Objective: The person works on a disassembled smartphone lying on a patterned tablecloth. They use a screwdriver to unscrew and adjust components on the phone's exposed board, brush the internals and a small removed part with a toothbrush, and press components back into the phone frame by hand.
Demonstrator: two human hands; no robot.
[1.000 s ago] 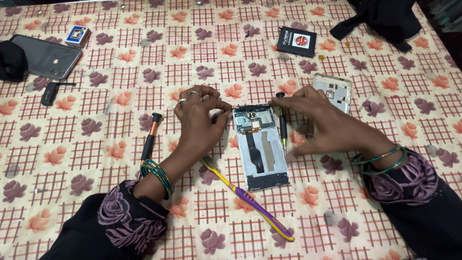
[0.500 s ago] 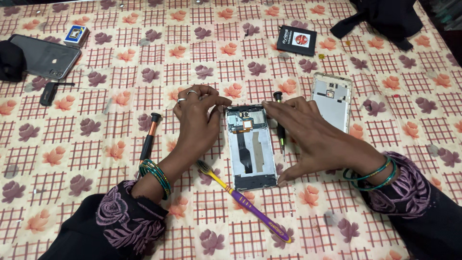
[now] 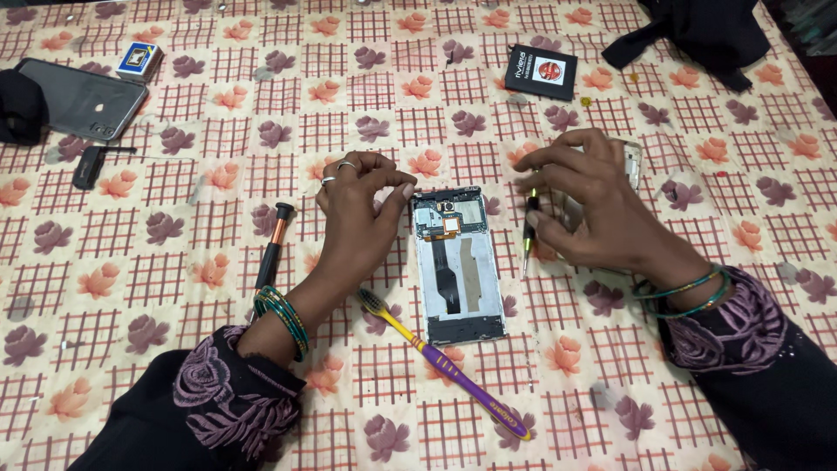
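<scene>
Left hand (image 3: pixel 362 214) arched over the cloth (image 3: pixel 218 349), wrist low, fingers curled, thumb and fingertips pinched together right at the top left corner of the phone (image 3: pixel 458 266); pinch is narrow, cannot tell if anything tiny sits in it. Two rings on that hand, green bangles on the wrist, dark embroidered sleeve. Right hand (image 3: pixel 593 209) comes in from the right, palm down, fingers bent, closed around a small screwdriver (image 3: pixel 529 228): dark handle with a yellow-green spot at the top, thin shaft pointing down toward the cloth just right of the phone. Bangles on this wrist too. Phone lies flat at centre between both hands, long side running away from the person, back off: dark board with camera and an orange ring part at the top, silvery plate below with a black ribbon down the middle, dark strip at the bottom end. Pale back cover (image 3: pixel 632 161) mostly hidden behind the right hand. Toothbrush (image 3: pixel 445 362), yellow and purple, lies diagonal, head near the phone's lower left, handle toward the person. Bigger screwdriver (image 3: pixel 272 249) with copper neck just left of the left wrist. Black battery (image 3: pixel 541 71) further up, second phone (image 3: pixel 83 100) and a small box (image 3: pixel 138 59) at top left, black fabric (image 3: pixel 697 30) top right.
</scene>
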